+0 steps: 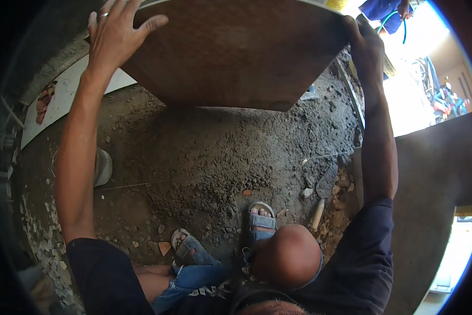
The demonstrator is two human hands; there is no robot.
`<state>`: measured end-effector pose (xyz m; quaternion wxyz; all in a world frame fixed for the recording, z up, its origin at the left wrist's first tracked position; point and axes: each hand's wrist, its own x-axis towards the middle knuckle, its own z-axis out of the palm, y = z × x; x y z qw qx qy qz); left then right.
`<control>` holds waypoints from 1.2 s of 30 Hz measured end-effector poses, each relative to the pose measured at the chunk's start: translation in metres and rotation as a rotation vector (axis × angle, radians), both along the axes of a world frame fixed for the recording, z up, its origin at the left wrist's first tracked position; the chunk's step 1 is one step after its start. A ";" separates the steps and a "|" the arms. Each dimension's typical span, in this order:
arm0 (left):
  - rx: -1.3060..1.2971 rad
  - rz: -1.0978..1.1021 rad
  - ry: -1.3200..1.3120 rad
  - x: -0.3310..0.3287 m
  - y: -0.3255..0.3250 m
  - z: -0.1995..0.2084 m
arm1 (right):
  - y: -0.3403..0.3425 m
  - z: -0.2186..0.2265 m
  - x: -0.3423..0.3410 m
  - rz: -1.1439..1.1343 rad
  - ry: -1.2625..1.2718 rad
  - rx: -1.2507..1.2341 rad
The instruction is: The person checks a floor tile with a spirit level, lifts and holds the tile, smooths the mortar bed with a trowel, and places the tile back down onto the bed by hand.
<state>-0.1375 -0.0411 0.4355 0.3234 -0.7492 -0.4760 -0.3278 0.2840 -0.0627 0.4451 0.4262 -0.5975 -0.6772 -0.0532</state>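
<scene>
A large tile [230,58], its brown face toward me, stands tilted over a bed of wet grey mortar [209,152]. At the tile's upper left edge is my left hand [115,37], fingers spread and thumb stretched out over the tile's face; a ring is on one finger. My right hand [366,47] is closed round the upper right edge, its fingers dark and partly hidden. Down on the right a trowel [328,181] with a wooden handle lies beside the mortar. A thin string [128,186] runs across the bed between my feet and the tile.
A bucket [103,167] stands left, behind my left forearm. Further left lies a white panel [62,102]. Rubble [343,184] is heaped near the trowel, with a brown wall [419,210] at right. Another person [380,9] in blue holds a hose at the upper right.
</scene>
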 end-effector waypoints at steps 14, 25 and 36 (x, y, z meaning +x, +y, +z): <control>-0.028 -0.259 -0.087 0.036 0.045 -0.032 | -0.155 -0.116 0.069 0.059 0.429 -0.332; -0.296 -0.358 0.098 0.137 -0.016 -0.015 | -0.372 -0.393 0.115 -0.679 0.020 -1.047; -0.255 -0.388 -0.228 0.163 -0.073 -0.031 | -0.109 -0.307 0.135 -0.123 0.111 -0.883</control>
